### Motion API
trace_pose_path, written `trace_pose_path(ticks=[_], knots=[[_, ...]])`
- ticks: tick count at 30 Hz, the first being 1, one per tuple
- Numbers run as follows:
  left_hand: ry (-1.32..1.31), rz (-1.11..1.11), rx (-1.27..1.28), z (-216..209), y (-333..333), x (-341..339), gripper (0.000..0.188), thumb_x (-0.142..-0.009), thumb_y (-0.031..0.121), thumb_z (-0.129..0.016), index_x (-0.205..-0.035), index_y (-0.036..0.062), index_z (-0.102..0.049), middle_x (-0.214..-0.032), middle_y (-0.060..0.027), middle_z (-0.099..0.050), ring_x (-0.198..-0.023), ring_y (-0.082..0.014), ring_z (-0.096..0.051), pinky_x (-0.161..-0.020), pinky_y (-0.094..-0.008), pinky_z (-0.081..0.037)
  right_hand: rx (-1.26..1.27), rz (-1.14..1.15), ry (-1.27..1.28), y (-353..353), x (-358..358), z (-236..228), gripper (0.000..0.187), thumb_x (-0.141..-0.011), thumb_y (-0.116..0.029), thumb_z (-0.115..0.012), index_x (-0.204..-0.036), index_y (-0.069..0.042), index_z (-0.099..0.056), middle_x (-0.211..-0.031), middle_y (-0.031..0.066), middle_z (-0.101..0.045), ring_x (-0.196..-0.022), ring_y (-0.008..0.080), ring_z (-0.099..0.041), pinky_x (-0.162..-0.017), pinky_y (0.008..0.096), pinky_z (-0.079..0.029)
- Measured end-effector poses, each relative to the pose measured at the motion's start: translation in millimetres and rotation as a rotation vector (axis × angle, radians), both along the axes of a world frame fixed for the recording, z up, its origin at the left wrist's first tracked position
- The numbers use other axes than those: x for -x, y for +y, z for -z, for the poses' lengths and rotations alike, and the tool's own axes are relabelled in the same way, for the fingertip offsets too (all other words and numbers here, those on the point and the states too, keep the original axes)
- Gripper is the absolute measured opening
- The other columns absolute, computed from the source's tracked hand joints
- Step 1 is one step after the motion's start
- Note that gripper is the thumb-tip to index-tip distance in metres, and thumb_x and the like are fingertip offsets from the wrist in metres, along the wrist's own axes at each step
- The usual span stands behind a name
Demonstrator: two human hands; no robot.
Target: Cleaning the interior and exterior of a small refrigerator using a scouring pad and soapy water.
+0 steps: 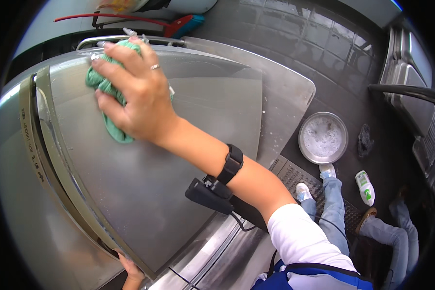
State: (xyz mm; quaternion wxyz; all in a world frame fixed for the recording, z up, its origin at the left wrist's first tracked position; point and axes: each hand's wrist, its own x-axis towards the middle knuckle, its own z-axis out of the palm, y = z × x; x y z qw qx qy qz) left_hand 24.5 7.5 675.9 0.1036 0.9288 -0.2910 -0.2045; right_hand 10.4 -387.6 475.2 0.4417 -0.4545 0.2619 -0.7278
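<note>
My right hand (pixel 142 94) is spread over a bunched green cloth (pixel 115 126), pressing it onto a silver refrigerator door (pixel 188 111). Its fingers curl around the cloth near the door's far edge, and a ring shows on one finger. Small wet drops and some suds lie on the metal around it. My left hand (pixel 132 274) is at the lower left, with its fingers hooked at the door's near edge, beside the gap along the door's side. Part of those fingers is hidden by the door edge.
A metal basin (pixel 345 137) of foamy water stands on the dark floor. Near it lie a white and green bottle (pixel 365 188) and a crumpled dark bag-like thing (pixel 366 140). Another person's legs (pixel 391 237) are at lower right. A red-handled tool (pixel 179 25) lies behind the refrigerator.
</note>
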Motion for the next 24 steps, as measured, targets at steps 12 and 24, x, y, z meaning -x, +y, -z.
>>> trace_pose_path(ticks=[12, 24], knots=[[-0.046, 0.079, -0.022, -9.3, 26.8, -26.8, 0.063, -0.088, 0.047, -0.029, -0.127, -0.0029, -0.025, -0.126, -0.0145, -0.032, -0.117, -0.0249, -0.032, -0.098, -0.0379, -0.024, -0.886, 0.057, 0.392, 40.7, -9.8, 259.4, 0.035, -0.082, -0.024, -0.047, -0.106, 0.001, -0.054, -0.116, 0.0163, -0.048, -0.112, 0.0329, -0.040, -0.098, 0.0407, -0.026], [-0.281, 0.132, 0.014, 8.0, 3.2, -17.7, 0.050, -0.091, 0.036, -0.030, -0.123, -0.0021, -0.032, -0.122, -0.0124, -0.037, -0.113, -0.0211, -0.037, -0.097, -0.0339, -0.025, -0.492, 0.046, 0.153, -44.2, -25.3, 213.2, 0.026, -0.078, -0.022, -0.048, -0.082, 0.000, -0.062, -0.090, 0.0146, -0.060, -0.089, 0.0323, -0.053, -0.082, 0.0373, -0.040]])
